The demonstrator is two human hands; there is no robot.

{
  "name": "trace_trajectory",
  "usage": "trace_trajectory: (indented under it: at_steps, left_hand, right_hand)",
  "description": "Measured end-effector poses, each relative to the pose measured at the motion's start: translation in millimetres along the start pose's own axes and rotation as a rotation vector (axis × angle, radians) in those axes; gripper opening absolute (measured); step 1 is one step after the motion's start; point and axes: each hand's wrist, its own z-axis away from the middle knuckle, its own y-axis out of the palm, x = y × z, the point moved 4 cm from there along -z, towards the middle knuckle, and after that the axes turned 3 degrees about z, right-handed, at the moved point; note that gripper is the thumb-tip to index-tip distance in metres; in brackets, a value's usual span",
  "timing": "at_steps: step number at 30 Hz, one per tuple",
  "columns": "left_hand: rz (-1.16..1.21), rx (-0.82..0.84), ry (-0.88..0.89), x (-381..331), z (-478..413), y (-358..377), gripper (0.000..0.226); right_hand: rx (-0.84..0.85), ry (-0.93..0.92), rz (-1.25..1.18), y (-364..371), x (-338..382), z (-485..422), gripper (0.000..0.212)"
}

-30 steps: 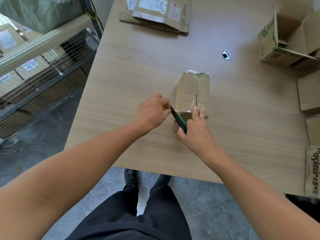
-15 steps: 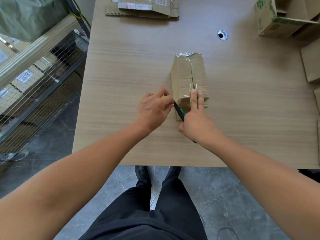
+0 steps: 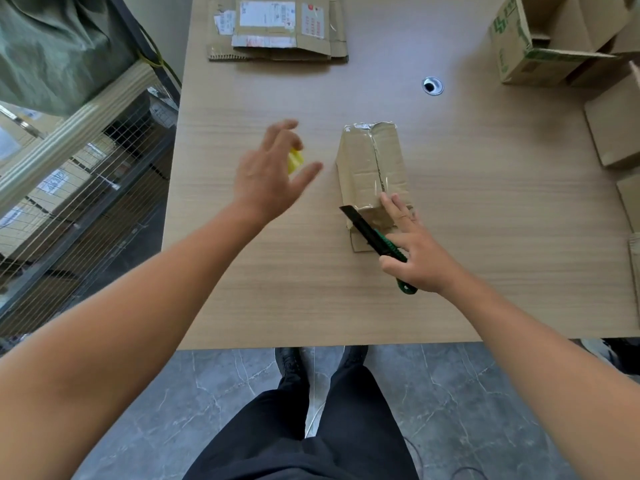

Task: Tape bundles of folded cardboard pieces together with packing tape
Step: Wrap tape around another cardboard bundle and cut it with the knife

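Two hands: left hand [image 3: 273, 174] hovers above the table [image 3: 485, 244], left of the bundle; right hand [image 3: 419, 261] is at the bundle's near end.
Bundle position: folded cardboard bundle [image 3: 372, 168] lies flat mid-table, long axis running away from the person, with glossy packing tape along its top and over the far end.
Right grip: thumb and lower fingers are wrapped round the handle of a utility knife [image 3: 363, 226]. Two extended fingers [image 3: 391, 202] press on the bundle, probably to pin it and smooth the tape end.
Knife attitude: the black tip points up and left across the bundle's near corner, which suggests a cut at the tape.
Left grip: fingers are spread apart and hold nothing firmly. A yellow object [image 3: 295, 161] shows beyond the palm; contact cannot be determined, as the hand is blurred.
Surroundings: flattened labelled cartons [image 3: 277, 32] at the far edge, open box [image 3: 516, 46] far right, loose cardboard pieces [image 3: 616, 133] at the right edge, cable grommet [image 3: 432, 85], wire rack [image 3: 86, 174] beside the table.
Obstructions: nothing lies between the hands and the bundle.
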Motion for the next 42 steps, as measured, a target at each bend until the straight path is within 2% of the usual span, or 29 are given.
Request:
trace_trajectory:
  at_steps: [2, 4, 5, 8, 12, 16, 18, 21, 26, 31, 35, 39, 41, 42]
  left_hand:
    - [-0.046, 0.119, 0.239, -19, -9, 13, 0.046]
    - [-0.088, 0.231, 0.413, -32, -15, 30, 0.048]
    - [-0.101, 0.275, 0.461, -35, -17, 38, 0.05]
    - [-0.126, 0.35, 0.512, -33, -22, 59, 0.056]
    - [-0.107, 0.253, 0.52, -27, -22, 71, 0.052]
    - [-0.111, 0.142, 0.592, -29, -22, 75, 0.053]
    - [-0.091, 0.124, 0.6, -31, -24, 74, 0.061]
    - [-0.094, 0.069, 0.548, -36, -20, 78, 0.069]
    - [-0.15, -0.038, 0.392, -49, -1, 89, 0.05]
    - [-0.199, -0.135, 0.287, -59, 7, 94, 0.054]
    - [-0.161, -0.128, 0.187, -65, 10, 95, 0.053]
    - [0.022, 0.037, 0.074, -67, 1, 81, 0.049]
    - [0.116, 0.153, 0.017, -64, -2, 75, 0.032]
    - [0.133, 0.204, 0.009, -62, -3, 75, 0.023]
  right_hand:
    - [-0.138, -0.047, -0.179, -5, -4, -1, 0.023]
    - [-0.298, -0.007, -0.404, -7, -11, -1, 0.045]
    - [-0.375, 0.032, -0.534, -5, -15, -2, 0.045]
    - [-0.612, 0.091, -0.746, 1, -22, -7, 0.032]
    - [-0.775, 0.134, -0.829, 8, -38, -14, 0.033]
    - [-0.729, 0.173, -1.036, 15, -48, -24, 0.056]
    - [-0.716, 0.169, -1.078, 16, -50, -25, 0.061]
    - [-0.691, 0.151, -1.131, 19, -54, -24, 0.059]
    - [-0.632, 0.16, -1.216, 21, -62, -24, 0.055]
    - [-0.54, 0.155, -1.306, 24, -69, -25, 0.05]
    - [-0.461, 0.155, -1.162, 11, -70, -29, 0.042]
    - [-0.321, 0.188, -0.917, -9, -78, -27, 0.016]
    - [-0.291, 0.149, -0.748, -22, -75, -26, 0.02]
    - [-0.325, 0.124, -0.632, -29, -72, -26, 0.031]
